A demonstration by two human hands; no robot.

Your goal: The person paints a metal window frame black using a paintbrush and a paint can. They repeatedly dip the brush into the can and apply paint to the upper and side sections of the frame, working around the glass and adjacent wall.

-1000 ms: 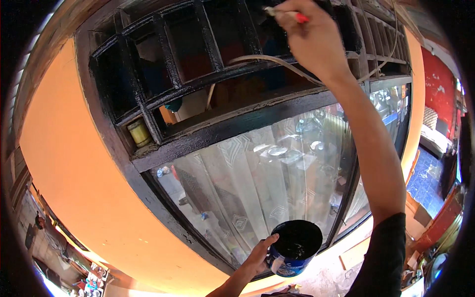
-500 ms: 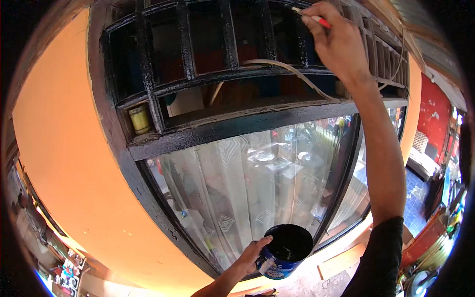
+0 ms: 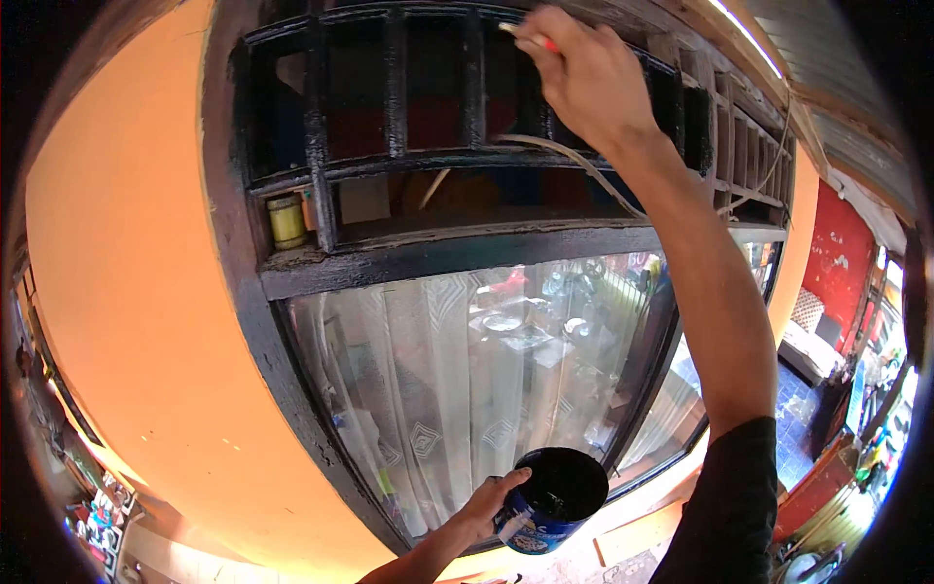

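Right hand [image 3: 593,88], clamped on the brush [image 3: 525,37], has slid toward 11 o'clock along the grille [image 3: 389,97]; left hand [image 3: 491,501] still grips the can [image 3: 555,496] at 6 o'clock.

A thin brush [image 3: 525,35] with a pale and red handle points up and left against the black-painted grille [image 3: 428,97] above a window, near its top rail. Well below, a round blue can [image 3: 552,498] stands upright and open, its inside black with paint, just before the lower window frame.
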